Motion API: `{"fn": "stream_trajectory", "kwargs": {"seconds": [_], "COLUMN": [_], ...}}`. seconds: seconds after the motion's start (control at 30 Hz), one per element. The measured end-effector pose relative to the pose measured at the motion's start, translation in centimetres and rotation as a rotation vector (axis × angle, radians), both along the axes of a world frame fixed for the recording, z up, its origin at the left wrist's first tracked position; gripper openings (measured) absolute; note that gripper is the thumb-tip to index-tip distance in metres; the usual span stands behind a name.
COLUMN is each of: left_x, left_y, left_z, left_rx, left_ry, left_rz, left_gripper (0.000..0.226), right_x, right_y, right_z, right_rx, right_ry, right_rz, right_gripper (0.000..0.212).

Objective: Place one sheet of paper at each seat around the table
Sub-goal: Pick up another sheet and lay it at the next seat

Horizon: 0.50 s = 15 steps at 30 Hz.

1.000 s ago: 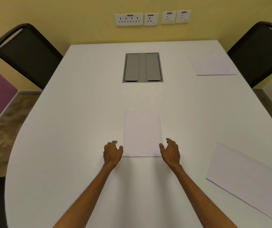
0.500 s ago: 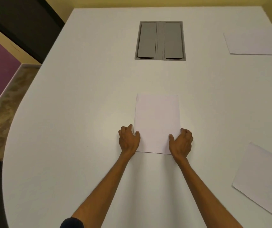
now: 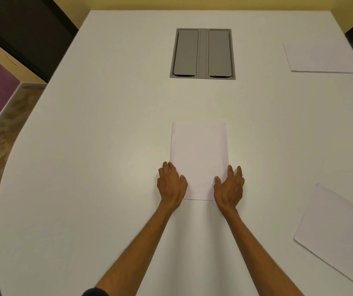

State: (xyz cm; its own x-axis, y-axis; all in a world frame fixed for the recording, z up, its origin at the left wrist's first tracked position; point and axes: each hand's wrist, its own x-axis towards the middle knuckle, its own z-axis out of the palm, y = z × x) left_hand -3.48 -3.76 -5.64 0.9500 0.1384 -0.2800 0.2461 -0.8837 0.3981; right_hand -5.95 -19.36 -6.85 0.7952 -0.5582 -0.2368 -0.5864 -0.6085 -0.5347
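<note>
While flat on table [image 3: 85, 167], paper stack [image 3: 199, 154] flanked by left hand [image 3: 171, 184] and right hand [image 3: 229, 186] | fingers spread, nothing gripped | risk: several sheets lifting together, or stack skewing.

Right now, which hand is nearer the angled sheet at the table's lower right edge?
Right. The right hand rests on the centre sheet's right edge, on the side toward the angled sheet; the left hand is at the opposite edge, farther away.

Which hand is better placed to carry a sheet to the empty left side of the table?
Left, probably. The left hand rests at the center stack's left edge, nearest that bare side; the right hand sits on the side already holding sheets.
</note>
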Motion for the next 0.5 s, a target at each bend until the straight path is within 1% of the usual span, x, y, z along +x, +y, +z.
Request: {"fn": "stream_trajectory", "kwargs": {"seconds": [0.07,0.13,0.23,0.3,0.33,0.43,0.5], "left_x": [-0.1,-0.2,-0.2,0.1,0.2,0.1,-0.2], "left_y": [-0.1,-0.1,0.3,0.7,0.8,1.2,1.5], "left_z": [0.0,-0.1,-0.3,-0.2,-0.1,0.3,0.7], "left_rx": [0.010,-0.003,-0.095,-0.158,-0.190,-0.299,-0.376], "left_ry": [0.005,-0.036,-0.154,-0.171,-0.160,-0.146,-0.164], "left_rz": [0.003,0.034,0.160,0.254,0.285,0.347,0.377], "left_gripper": [0.065,0.059,0.037,0.022,0.019,0.019,0.019], "right_x": [0.0,0.0,0.0,0.1,0.1,-0.2,-0.6], "right_y": [0.0,-0.2,-0.6,-0.9,-1.0,-1.1,-1.2], "right_z": [0.0,0.0,0.0,0.2,0.3,0.8,1.4], "right_rx": [-0.007,-0.010,-0.002,0.025,0.035,0.077,0.143], "right_ry": [-0.048,-0.122,-0.178,-0.193,-0.201,-0.247,-0.281], "right_rz": [-0.021,-0.063,-0.125,-0.158,-0.171,-0.186,-0.204], "right_gripper": [0.055,0.043,0.027,0.025,0.026,0.026,0.027]}}
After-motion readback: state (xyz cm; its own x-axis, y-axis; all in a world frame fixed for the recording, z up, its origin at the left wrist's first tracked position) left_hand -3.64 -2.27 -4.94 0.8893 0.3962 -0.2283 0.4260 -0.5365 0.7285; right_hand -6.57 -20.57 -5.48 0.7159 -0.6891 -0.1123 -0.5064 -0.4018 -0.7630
